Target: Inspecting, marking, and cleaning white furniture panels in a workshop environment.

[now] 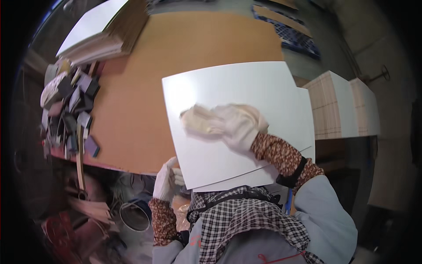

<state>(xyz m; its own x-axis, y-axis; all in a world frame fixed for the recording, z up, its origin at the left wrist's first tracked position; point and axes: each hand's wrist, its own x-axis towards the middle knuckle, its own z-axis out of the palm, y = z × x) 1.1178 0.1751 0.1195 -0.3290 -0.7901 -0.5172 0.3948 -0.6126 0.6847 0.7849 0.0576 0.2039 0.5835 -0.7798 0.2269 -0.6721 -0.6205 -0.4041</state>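
A white-gloved right hand [239, 132] reaches in from the lower right over a flat, smooth, white rectangular panel [228, 83], and its grip appears closed on a soft, cream-coloured, crumpled cloth [200, 123], though blur hides the separate fingers. The cloth lies on the panel's upper face, roughly mid-panel; most of what shows extends to the left of that grip, with its long axis running roughly left to right, toward the panel's left edge. The right hand is clearly the nearer one to the cloth. A white-gloved left hand [166, 179] sits just beside the panel's lower-left corner, well apart from the cloth, fingers pointing up and partly curled; whether its grip touches the panel's edge or takes hold of anything, I cannot tell. The panel overlaps the near right part of an orange-brown, flat-topped table [132, 123], with a stack of white-faced boards [327, 105] to its right and a heap of grey and dark blocks [77, 97] at the table's left end.
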